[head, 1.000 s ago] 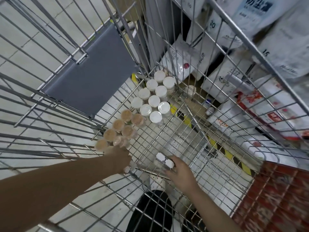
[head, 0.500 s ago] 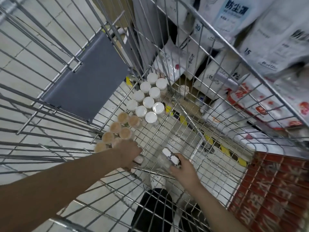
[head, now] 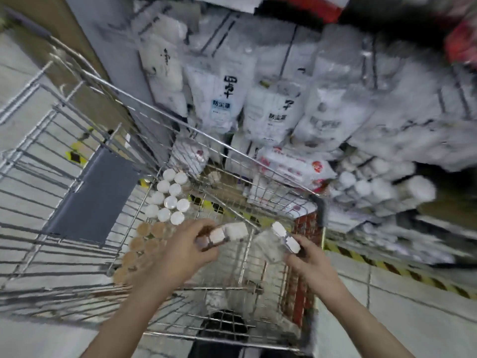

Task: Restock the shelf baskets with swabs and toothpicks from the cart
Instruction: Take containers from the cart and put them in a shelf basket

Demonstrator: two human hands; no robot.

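Note:
Above the wire cart (head: 85, 125), my left hand (head: 188, 244) grips white-capped clear jars (head: 227, 232), two caps showing. My right hand (head: 307, 257) holds two more clear jars with white caps (head: 284, 235), tilted to the left. On the cart floor stand several white-lidded jars (head: 170, 197) and, nearer me, several tan-topped jars (head: 144, 241) in rows. The whole view is blurred by motion.
White plastic packs (head: 273, 112) hang on the shelving beyond the cart. A shelf basket at the right holds several white-capped jars (head: 369, 187). A grey flap (head: 93, 192) lies against the cart's left wall. Yellow-black floor tape (head: 387, 267) runs at the right.
Both hands have risen from the cart floor, each lifting jars. The left hand left the tan-topped jars and now holds white-capped ones. The view has swung up toward the shelves.

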